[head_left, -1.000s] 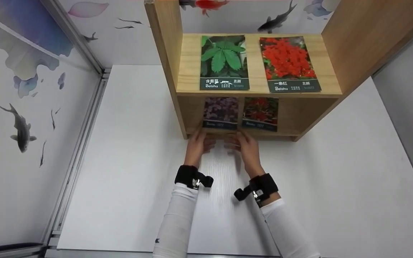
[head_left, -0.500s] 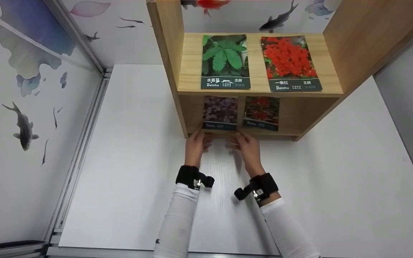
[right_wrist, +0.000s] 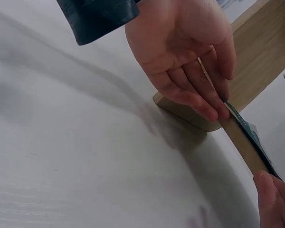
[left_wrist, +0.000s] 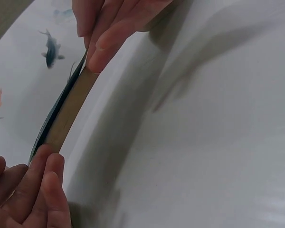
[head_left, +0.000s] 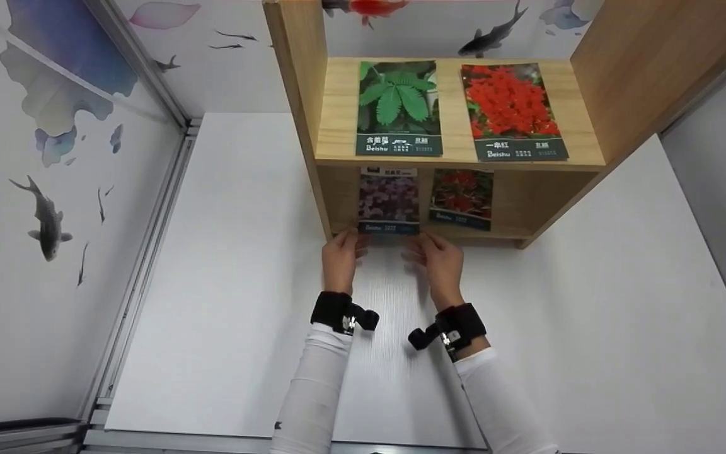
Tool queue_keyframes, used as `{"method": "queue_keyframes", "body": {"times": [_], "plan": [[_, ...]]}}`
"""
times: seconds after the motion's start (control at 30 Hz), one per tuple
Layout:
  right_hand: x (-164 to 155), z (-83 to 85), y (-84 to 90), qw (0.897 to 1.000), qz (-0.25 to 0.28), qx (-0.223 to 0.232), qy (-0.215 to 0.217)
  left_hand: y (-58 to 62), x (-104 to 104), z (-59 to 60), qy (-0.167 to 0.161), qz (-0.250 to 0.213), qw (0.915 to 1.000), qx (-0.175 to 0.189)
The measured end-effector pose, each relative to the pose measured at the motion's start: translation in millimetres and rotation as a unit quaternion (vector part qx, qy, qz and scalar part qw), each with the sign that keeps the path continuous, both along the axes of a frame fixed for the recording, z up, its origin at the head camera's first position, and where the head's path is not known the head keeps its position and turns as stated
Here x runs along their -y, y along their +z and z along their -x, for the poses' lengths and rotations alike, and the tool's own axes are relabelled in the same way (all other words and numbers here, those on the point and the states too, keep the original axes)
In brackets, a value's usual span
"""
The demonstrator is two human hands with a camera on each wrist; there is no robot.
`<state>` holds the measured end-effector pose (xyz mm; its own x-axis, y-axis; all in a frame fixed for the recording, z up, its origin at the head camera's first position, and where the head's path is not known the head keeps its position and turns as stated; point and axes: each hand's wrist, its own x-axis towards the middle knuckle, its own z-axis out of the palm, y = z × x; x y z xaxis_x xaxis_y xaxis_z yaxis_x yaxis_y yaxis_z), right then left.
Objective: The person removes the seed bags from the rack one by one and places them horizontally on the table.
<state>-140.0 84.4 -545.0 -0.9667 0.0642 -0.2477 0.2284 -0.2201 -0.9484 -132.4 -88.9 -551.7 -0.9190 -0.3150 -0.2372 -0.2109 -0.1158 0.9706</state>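
In the head view a seed packet with purple flowers (head_left: pixel 389 200) lies on the bottom shelf board, its near edge at the board's front edge. My left hand (head_left: pixel 339 260) holds its near left corner, thumb above. At the near right corner my right hand (head_left: pixel 445 265) pinches it the same way. The left wrist view shows the packet's dark edge (left_wrist: pixel 57 107) on top of the wooden board edge (left_wrist: pixel 71 107), between the two hands. Fingers of both hands also touch the board's front. The right wrist view has my left hand (right_wrist: pixel 185 57) with its palm side showing.
A red-flower packet (head_left: pixel 462 200) lies just right of it on the same board. Above, a green-leaf packet (head_left: pixel 399 107) and another red-flower packet (head_left: pixel 514 110) lie on the upper shelf. The wooden shelf unit (head_left: pixel 646 82) stands on a white table (head_left: pixel 230 252).
The purple-flower packet has slid a little towards me, and its upper label now shows under the upper shelf. My hands have spread slightly at its corners. The view has shifted slightly.
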Motion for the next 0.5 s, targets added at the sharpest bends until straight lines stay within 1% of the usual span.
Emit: {"method": "queue_keyframes", "body": {"times": [0.03,0.17,0.27,0.43,0.47,0.5], "plan": [[-0.1,-0.8,2.6,1.0,0.001,0.004,-0.004,0.2,-0.5,0.4,0.003,0.001,1.0,0.001],[0.2,-4.6,12.2,1.0,0.006,-0.015,-0.016,0.2,-2.1,1.8,0.018,0.02,0.9996,0.005],[1.6,-6.3,15.4,0.999,0.005,-0.023,-0.025,-1.0,-1.9,2.3,0.034,0.034,0.9988,0.003],[5.1,-7.1,15.4,0.999,0.01,-0.002,-0.043,-2.0,-1.0,2.2,0.057,0.032,0.9978,-0.007],[5.6,-6.7,14.7,0.999,0.011,-0.001,-0.046,2.8,-0.6,0.8,0.057,0.026,0.998,-0.007],[6.2,-6.9,14.5,0.999,0.012,0.002,-0.047,3.0,-0.5,0.7,0.06,0.023,0.9979,-0.009]]}}
